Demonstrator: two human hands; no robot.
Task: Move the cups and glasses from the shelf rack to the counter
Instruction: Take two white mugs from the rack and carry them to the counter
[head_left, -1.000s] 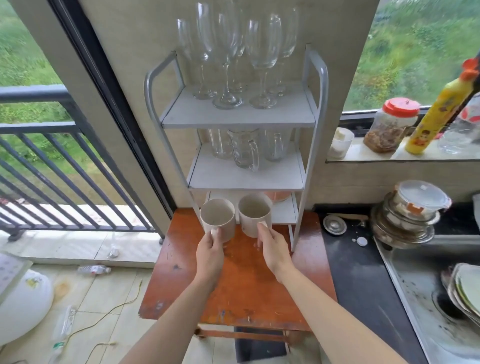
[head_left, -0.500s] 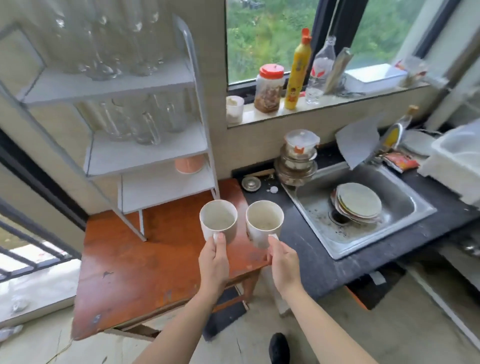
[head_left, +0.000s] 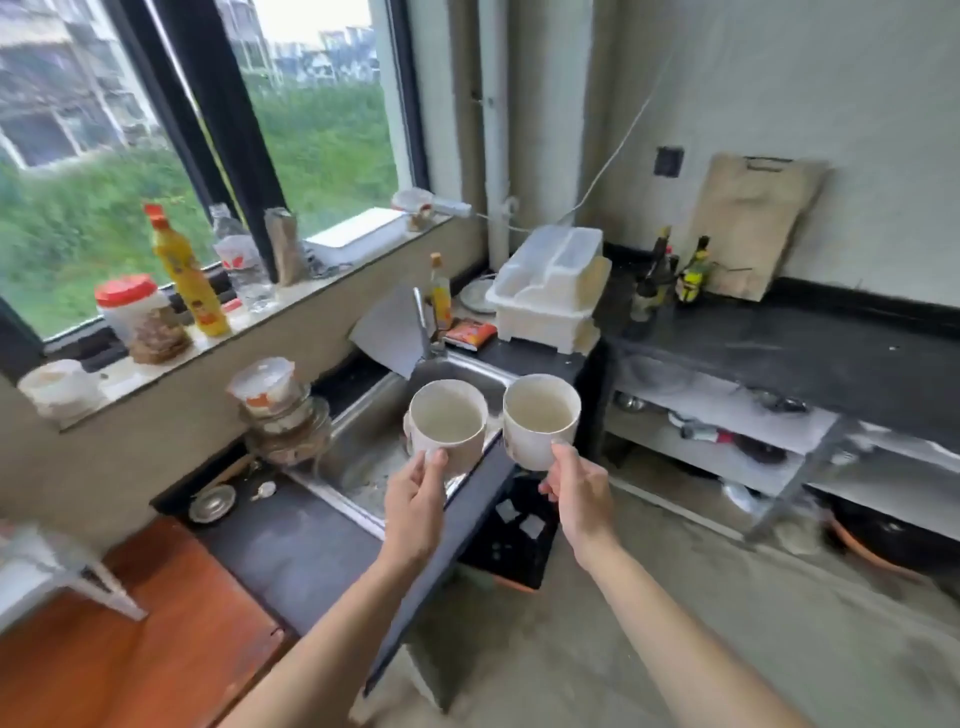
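I hold two cream mugs upright and side by side in the air, over the right end of the steel sink (head_left: 363, 447). My left hand (head_left: 415, 506) grips the left mug (head_left: 448, 426) by its handle side. My right hand (head_left: 576, 493) grips the right mug (head_left: 540, 418) the same way. Both mugs look empty inside. The white shelf rack (head_left: 47, 577) shows only as a leg and shelf corner at the far left, on the orange wooden table (head_left: 130, 649). A long black counter (head_left: 810, 353) runs along the right wall.
A white dish drainer (head_left: 548, 291) sits in the corner, with dark bottles (head_left: 670, 275) and a wooden cutting board (head_left: 753, 223) beyond it. Stacked lidded bowls (head_left: 280, 415) stand left of the sink. Bottles and a red-lidded jar (head_left: 140, 317) line the windowsill. Open shelves lie under the counter.
I have turned right, away from the rack, carrying both mugs. The rack has slid almost out of view at the left and the black counter along the right wall has come into view.
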